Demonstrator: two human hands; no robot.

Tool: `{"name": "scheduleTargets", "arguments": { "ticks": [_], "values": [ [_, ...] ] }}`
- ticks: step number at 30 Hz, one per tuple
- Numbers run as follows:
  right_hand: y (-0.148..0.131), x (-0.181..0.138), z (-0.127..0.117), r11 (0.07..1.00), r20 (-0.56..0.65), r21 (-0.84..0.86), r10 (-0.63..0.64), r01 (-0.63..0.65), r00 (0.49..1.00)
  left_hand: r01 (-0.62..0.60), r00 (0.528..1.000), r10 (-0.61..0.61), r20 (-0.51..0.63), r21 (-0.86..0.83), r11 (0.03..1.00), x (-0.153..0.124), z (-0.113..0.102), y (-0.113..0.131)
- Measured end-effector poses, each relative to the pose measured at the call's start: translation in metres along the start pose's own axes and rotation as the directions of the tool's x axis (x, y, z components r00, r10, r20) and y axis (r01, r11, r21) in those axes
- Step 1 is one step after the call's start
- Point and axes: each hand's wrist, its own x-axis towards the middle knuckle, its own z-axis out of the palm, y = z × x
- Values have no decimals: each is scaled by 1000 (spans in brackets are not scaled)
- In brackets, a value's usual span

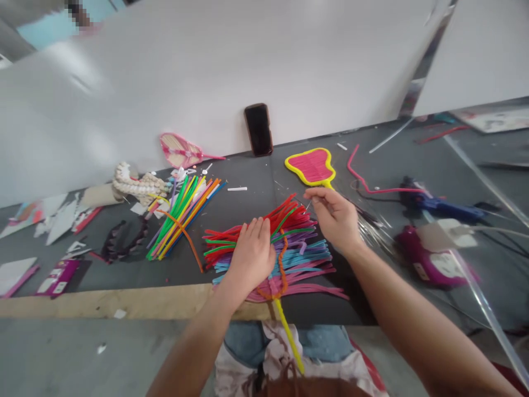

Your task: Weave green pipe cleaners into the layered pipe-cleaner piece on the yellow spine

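A fan of pipe cleaners [301, 251] in red, green, purple, blue and pink lies on the dark table, tied at its base with an orange one and ending in a yellow stem [289, 333] that points toward me. My left hand [251, 255] lies flat on the fan's left half, fingers stretched out together. My right hand [335, 216] hovers over the fan's upper right edge, thumb and forefinger pinched near the red tips; what they pinch is too thin to name.
A loose bundle of coloured pipe cleaners [185, 215] lies left of the fan. Behind it are a yellow-rimmed pink paddle [311, 166], a pink woven paddle [182, 150], a dark phone [258, 129] leaning on the wall, a blue glue gun [438, 205] and a magenta one [430, 262].
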Motion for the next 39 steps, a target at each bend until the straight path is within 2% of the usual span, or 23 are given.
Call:
{"name": "scheduleTargets", "arguments": {
  "ticks": [5,13,17,20,22,24,27,29,31,32,35,37,39],
  "values": [
    [-4,3,-1,1000,-24,11,-13,14,1000,93,990,-102,98,95,991,23,-1,13],
    [-2,8,-3,996,-18,87,-3,5,1000,163,971,-180,157,111,980,26,12,19],
    [1,9,-1,996,-10,94,-2,3,1000,180,975,-171,141,-55,982,25,18,8],
    [1,8,0,997,-1,80,-18,18,1000,142,988,-117,101,-294,945,21,11,-11],
    [2,8,1,998,5,60,-33,33,999,99,995,-90,42,-361,927,16,4,-24],
    [1,7,0,998,7,35,-49,49,999,106,994,-105,19,-283,953,7,0,-34],
    [-1,5,-2,996,-1,-11,-90,90,996,156,986,-146,86,-117,981,-7,4,-40],
    [-5,2,-3,983,20,-68,-172,173,985,166,979,-158,129,-52,985,-15,12,-38],
    [-13,-4,0,938,106,-129,-309,321,945,169,977,-168,128,4,986,-19,20,-33],
    [-18,-9,3,902,174,-149,-380,405,909,170,978,-172,117,27,985,-20,23,-31],
    [-30,-25,20,777,416,-155,-508,610,754,165,981,-170,98,54,985,-21,26,-25],
    [-30,-36,35,714,579,-163,-489,680,653,156,982,-161,104,52,986,-21,25,-24],
    [-25,-45,45,682,704,-215,-388,699,595,150,982,-153,115,33,988,-21,23,-25]
  ]
}}
